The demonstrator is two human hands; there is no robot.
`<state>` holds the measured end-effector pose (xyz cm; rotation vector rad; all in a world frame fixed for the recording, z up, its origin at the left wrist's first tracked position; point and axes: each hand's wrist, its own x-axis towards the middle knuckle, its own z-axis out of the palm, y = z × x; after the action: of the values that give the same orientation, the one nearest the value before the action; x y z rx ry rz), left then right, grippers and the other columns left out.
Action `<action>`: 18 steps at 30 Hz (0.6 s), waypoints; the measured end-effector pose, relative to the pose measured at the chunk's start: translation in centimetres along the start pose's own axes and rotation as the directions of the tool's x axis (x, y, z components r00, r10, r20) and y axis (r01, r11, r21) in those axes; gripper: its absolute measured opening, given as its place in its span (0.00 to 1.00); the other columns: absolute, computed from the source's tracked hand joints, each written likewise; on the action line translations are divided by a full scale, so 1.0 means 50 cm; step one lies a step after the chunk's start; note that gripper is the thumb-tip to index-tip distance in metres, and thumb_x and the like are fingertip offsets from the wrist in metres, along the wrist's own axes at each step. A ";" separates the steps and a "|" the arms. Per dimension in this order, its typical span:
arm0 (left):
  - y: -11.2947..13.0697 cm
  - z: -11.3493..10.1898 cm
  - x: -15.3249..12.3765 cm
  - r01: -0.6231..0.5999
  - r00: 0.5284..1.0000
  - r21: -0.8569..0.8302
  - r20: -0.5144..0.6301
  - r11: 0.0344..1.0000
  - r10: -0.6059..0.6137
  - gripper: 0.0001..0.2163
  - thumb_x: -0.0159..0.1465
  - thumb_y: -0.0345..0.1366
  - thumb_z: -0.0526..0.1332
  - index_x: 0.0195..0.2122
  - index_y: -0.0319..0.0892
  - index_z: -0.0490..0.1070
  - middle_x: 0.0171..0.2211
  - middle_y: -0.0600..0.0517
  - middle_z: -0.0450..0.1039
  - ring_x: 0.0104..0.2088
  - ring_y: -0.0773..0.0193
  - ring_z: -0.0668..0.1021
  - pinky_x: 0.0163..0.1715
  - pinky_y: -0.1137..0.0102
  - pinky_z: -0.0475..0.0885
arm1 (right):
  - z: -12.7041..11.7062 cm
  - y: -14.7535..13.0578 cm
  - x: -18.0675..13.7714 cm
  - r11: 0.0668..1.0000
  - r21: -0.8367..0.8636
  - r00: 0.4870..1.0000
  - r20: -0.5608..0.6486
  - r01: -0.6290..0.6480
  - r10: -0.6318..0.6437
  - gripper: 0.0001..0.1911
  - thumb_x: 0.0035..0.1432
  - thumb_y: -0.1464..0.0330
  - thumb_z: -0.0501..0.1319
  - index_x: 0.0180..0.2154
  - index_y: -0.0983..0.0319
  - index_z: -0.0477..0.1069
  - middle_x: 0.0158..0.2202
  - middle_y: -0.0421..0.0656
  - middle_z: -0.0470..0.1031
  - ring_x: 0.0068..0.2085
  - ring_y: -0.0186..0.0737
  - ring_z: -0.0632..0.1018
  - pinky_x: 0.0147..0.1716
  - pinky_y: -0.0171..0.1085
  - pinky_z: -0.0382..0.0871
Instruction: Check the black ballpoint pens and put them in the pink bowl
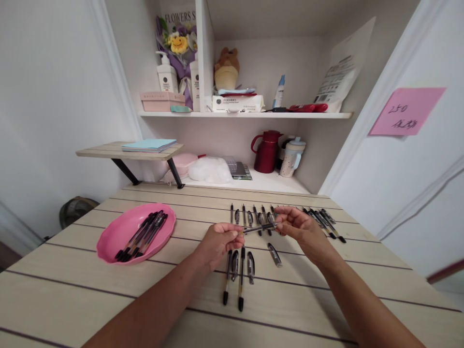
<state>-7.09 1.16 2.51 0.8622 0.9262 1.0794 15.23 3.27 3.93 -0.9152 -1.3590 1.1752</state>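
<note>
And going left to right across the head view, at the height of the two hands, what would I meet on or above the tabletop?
Pink dish → left hand → held pen → right hand → rightmost group of pens.

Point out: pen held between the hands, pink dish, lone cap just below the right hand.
Held pen [258, 228]: head view, middle of its barrel.
Pink dish [116, 226]: head view, bare inner surface, left of the pens [144, 235] in it.
Lone cap [274, 255]: head view, middle of its body.
</note>
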 end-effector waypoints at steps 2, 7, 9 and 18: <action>0.001 0.001 -0.001 0.002 1.000 -0.004 0.013 1.000 -0.002 0.08 0.53 0.28 0.62 0.34 0.32 0.72 0.26 0.46 0.73 0.24 0.70 0.74 0.27 0.75 0.71 | 0.004 0.001 0.000 1.000 0.020 1.000 -0.031 0.006 -0.005 0.21 0.41 0.67 0.67 0.41 0.59 0.69 0.27 0.39 0.71 0.26 0.32 0.70 0.24 0.33 0.61; 0.005 0.006 -0.006 0.045 0.987 -0.014 0.153 0.999 -0.042 0.10 0.54 0.31 0.61 0.37 0.34 0.71 0.28 0.49 0.72 0.20 0.74 0.71 0.20 0.78 0.67 | 0.013 0.011 -0.002 0.984 0.154 0.990 -0.096 -0.084 0.100 0.15 0.41 0.64 0.67 0.35 0.61 0.72 0.24 0.40 0.71 0.26 0.33 0.71 0.25 0.34 0.63; 0.004 0.006 -0.009 0.060 0.976 0.010 0.210 0.998 -0.061 0.12 0.54 0.33 0.61 0.39 0.35 0.70 0.28 0.50 0.71 0.17 0.77 0.69 0.16 0.80 0.64 | 0.017 0.016 -0.003 0.972 0.209 0.988 -0.091 -0.103 0.124 0.13 0.41 0.64 0.67 0.32 0.60 0.73 0.23 0.40 0.71 0.25 0.33 0.71 0.25 0.34 0.63; -0.004 0.013 -0.018 0.057 0.953 0.180 0.283 0.982 -0.108 0.12 0.54 0.38 0.59 0.37 0.37 0.67 0.26 0.53 0.70 0.15 0.76 0.68 0.12 0.80 0.57 | 0.030 0.018 -0.007 0.974 0.208 0.989 -0.093 -0.092 0.113 0.09 0.42 0.64 0.66 0.24 0.60 0.69 0.21 0.38 0.69 0.23 0.31 0.69 0.24 0.32 0.62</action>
<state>-6.58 0.17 2.75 1.0819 0.8043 0.7817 13.71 2.91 3.07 -0.8948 -1.0962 1.3003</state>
